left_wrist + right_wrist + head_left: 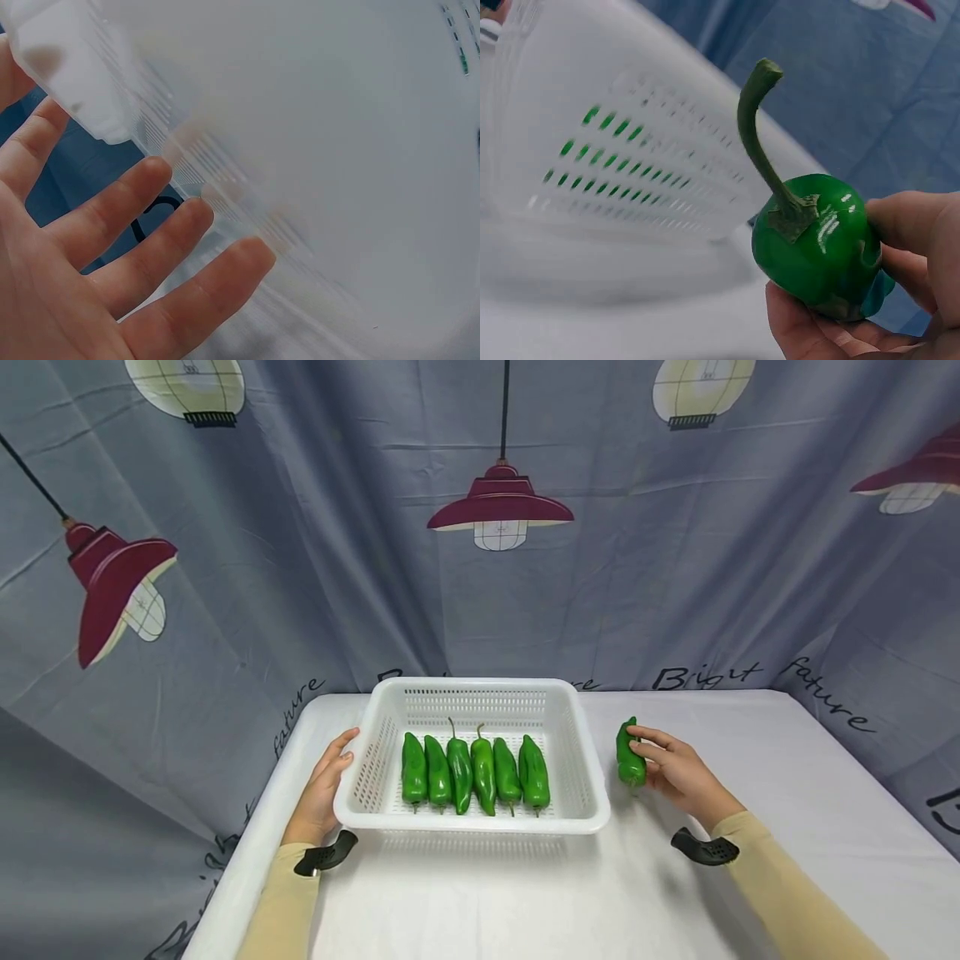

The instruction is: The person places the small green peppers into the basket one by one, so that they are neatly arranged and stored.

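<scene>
A white perforated plastic basket stands on the table, with several green peppers lying side by side across its floor. At its left wall is my left hand, its fingers spread and fairly straight. In the left wrist view the fingertips are right at the slotted wall. My right hand, to the right of the basket, pinches a green pepper between thumb and fingers. The right wrist view shows this pepper's curved stem toward the camera, with the basket's side wall beyond it.
A white cloth covers the table. Behind it and along both sides hangs a grey-blue curtain printed with lamps and lettering. Black bands sit on both wrists, over beige sleeves.
</scene>
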Motion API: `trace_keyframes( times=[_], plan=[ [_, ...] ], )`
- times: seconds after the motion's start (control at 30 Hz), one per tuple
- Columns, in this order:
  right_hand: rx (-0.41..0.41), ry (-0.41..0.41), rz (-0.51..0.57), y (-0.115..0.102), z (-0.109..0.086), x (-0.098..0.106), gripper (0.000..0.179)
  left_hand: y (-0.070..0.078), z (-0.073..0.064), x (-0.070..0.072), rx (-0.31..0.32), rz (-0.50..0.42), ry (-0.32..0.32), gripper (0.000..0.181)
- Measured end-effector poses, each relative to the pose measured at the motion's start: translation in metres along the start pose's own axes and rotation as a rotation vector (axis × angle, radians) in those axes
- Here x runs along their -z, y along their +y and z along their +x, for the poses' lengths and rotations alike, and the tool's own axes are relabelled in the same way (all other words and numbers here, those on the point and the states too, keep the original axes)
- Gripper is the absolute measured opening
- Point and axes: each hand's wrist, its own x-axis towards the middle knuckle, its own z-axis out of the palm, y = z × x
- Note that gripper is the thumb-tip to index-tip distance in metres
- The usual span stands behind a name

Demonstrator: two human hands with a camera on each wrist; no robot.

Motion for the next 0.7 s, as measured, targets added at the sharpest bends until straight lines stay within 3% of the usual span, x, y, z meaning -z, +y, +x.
trace_keyframes(
  times=[0.3,0.57,0.7],
  plan=[
    [0.078,-0.072,-0.036,-0.042,-0.007,-0.006,0.066,0.002,-0.003,0.002,0.002,-0.008,0.016,0.033],
    [0.159,-0.162,-0.121,-0.076,-0.014,-0.031,0.068,0.000,-0.003,0.005,-0.022,-0.029,-0.028,0.033],
    [0.154,-0.189,-0.162,-0.086,-0.014,-0.048,0.068,-0.001,0.000,0.002,-0.021,-0.013,-0.037,0.034]
  ],
)
